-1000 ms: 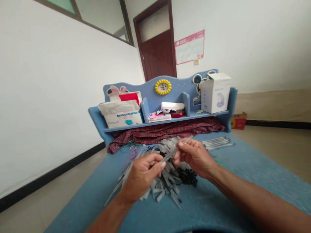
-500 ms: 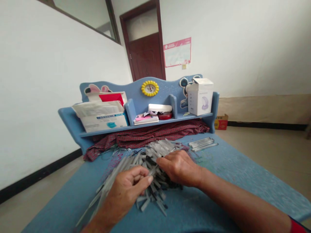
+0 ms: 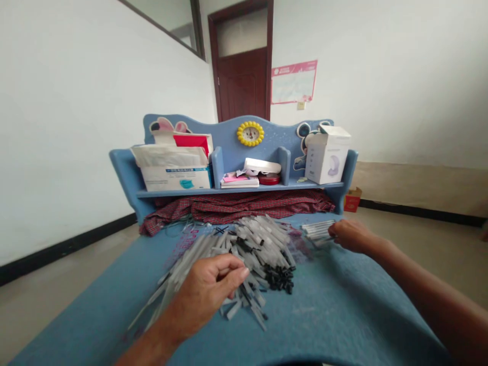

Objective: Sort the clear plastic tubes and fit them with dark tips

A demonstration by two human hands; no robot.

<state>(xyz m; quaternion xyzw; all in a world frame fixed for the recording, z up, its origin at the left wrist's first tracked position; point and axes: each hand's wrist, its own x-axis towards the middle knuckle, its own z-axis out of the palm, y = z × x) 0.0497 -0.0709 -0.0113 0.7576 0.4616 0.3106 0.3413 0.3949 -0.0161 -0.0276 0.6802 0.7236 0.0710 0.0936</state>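
Note:
My left hand is closed, thumb against the fingers, over the near left side of a heap of translucent plastic tubes. Whatever sits in its pinch is hidden. The heap's short pieces have black ends that point toward me, and longer tubes lie along its left side. On the right, my right hand has its fingers closed at the near end of a row of slim tubes. A blurred slim tube runs from its fingertips, just below the row.
Behind the heap, a red checked cloth lies bunched under a blue shelf. The shelf bears a mask box, a stack of papers, a red round case and a white box. The blue tabletop extends toward me.
My right hand has left the heap and moved right to the row of slim tubes. My left hand stays pinched near the heap. The view has shifted slightly.

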